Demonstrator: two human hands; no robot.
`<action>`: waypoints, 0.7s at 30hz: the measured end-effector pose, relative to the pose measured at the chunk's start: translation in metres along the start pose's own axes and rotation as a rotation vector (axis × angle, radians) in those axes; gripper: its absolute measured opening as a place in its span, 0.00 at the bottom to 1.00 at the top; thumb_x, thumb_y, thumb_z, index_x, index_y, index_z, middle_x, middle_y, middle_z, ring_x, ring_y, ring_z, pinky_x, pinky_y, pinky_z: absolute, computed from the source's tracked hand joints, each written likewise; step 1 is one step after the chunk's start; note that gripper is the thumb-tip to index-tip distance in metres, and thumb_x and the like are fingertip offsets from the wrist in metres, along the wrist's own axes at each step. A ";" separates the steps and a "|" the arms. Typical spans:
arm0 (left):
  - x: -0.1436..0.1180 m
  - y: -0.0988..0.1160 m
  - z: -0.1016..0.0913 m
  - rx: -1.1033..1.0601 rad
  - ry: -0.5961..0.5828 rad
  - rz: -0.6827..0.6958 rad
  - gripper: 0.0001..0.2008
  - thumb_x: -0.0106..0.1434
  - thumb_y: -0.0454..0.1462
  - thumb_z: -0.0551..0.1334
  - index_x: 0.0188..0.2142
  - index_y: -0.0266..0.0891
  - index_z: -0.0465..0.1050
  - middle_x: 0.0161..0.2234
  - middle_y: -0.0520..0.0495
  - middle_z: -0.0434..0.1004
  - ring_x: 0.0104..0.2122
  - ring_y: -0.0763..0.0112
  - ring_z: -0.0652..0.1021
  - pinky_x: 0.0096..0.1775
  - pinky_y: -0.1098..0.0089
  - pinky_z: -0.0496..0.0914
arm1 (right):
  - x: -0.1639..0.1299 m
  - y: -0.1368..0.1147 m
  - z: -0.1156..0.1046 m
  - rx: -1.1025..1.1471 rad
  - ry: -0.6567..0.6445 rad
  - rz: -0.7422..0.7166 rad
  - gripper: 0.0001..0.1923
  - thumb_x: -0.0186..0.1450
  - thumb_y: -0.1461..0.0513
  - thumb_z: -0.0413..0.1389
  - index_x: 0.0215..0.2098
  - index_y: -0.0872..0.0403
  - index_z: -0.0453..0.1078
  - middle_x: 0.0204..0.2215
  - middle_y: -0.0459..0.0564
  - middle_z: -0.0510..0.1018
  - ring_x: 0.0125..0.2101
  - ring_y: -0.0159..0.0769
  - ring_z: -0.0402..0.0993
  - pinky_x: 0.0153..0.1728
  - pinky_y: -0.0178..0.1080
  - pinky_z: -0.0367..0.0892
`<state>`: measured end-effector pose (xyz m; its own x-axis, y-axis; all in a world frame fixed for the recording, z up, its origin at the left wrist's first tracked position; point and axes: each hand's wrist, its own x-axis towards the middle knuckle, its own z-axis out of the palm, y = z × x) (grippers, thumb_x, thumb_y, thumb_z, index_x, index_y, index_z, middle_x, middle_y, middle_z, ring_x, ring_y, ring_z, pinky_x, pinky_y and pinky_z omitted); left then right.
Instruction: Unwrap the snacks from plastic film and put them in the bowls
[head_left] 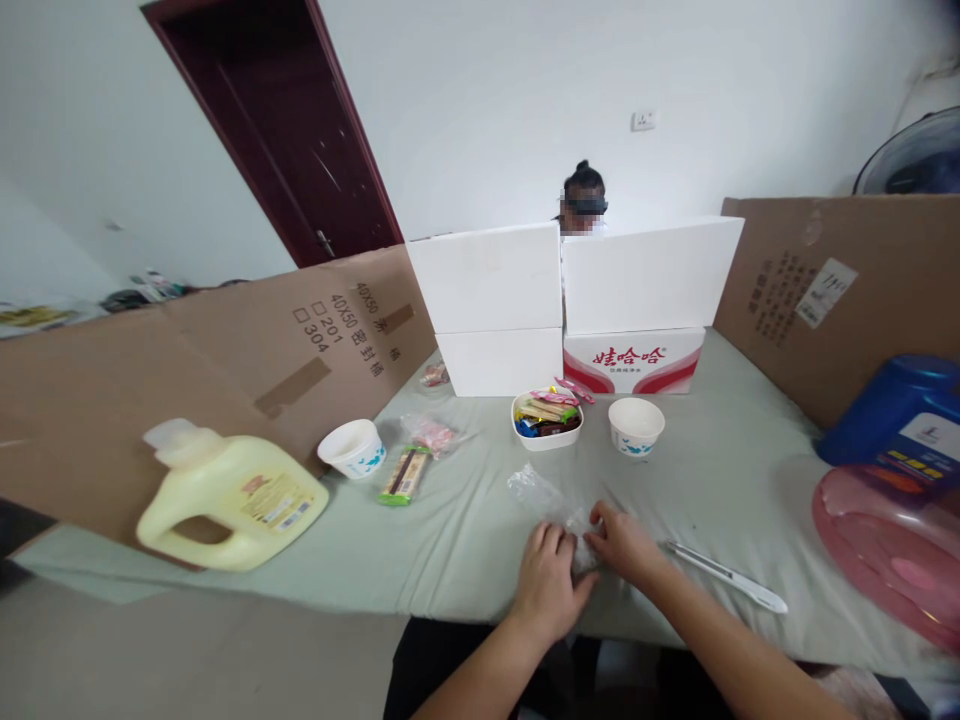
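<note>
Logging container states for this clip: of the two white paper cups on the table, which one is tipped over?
The paper cup on the left, beside the yellow jug, lies tipped with its mouth facing sideways. The other cup, right of the snack tray, stands upright.

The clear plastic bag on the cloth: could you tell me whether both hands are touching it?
Touching: the head view shows the left hand and right hand pinching the clear plastic bag.

Two bare arms show, and no sleeves reach the wrists. The left hand [546,585] and the right hand [624,545] wear no gloves, rings or watch. The lap below them is covered in dark clothes.
</note>
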<state>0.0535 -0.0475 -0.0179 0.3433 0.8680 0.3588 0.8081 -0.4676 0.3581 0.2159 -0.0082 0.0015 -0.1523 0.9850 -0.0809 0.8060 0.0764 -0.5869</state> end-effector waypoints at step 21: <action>0.007 -0.018 -0.015 -0.399 -0.085 -0.230 0.05 0.58 0.35 0.62 0.35 0.40 0.69 0.29 0.51 0.75 0.30 0.70 0.75 0.34 0.71 0.67 | -0.035 0.008 0.010 0.009 -0.013 -0.156 0.10 0.68 0.62 0.46 0.32 0.52 0.68 0.30 0.49 0.78 0.32 0.35 0.74 0.31 0.33 0.58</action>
<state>0.0343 -0.0360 -0.0090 0.2282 0.9595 0.1651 0.6263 -0.2746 0.7297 0.2220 -0.0432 -0.0085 -0.2827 0.9592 0.0012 0.7670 0.2268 -0.6003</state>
